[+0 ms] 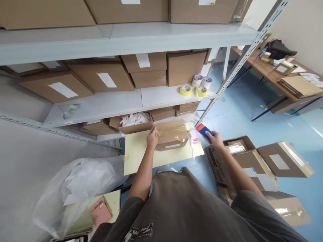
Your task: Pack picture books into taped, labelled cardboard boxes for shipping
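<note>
Some bare tabletop separates carton from front edge.

Upper boxes cut off at top; pink item blurred; label on central carton unreadably small.

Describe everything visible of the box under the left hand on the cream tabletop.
The box is brown, apparently cardboard, and oblong. Its top looks closed, with shiny, see-through tape across it. A white label shows low on the side nearest the person. It sits flat on the cream tabletop, and the left hand touches its left end.
</note>
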Available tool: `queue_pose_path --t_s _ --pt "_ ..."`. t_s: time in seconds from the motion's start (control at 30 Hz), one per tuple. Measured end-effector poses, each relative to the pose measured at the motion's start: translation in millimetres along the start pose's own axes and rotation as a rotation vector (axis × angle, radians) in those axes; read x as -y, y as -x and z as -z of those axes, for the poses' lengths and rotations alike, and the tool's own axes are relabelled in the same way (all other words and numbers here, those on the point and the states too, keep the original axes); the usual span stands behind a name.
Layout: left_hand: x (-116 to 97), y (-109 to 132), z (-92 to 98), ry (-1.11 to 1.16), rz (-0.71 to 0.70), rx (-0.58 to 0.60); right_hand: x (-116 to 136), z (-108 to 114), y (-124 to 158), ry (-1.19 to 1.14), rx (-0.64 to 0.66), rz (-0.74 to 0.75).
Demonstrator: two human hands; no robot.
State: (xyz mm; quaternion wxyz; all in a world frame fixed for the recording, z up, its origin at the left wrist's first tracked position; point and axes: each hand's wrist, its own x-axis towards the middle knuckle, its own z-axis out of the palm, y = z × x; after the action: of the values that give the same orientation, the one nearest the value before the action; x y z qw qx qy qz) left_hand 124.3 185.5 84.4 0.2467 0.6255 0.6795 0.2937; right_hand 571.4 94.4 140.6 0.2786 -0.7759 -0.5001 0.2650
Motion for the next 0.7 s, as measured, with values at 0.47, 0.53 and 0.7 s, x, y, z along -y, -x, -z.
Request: queue_pose_path --t_s 0.47,0.53,0.7 --pt "17 -6 23.9 -0.070 -0.017 -0.046 -24 -233 26 -0.114 0.212 -0.019" --pt "28 -4 37.2 -0.081 0.009 -0.085 -21 -247 27 -0.143 0.223 0.062" --pt "46 5 58.6 -0.088 0.046 -0.147 -23 -262 19 -0.083 0.189 0.220"
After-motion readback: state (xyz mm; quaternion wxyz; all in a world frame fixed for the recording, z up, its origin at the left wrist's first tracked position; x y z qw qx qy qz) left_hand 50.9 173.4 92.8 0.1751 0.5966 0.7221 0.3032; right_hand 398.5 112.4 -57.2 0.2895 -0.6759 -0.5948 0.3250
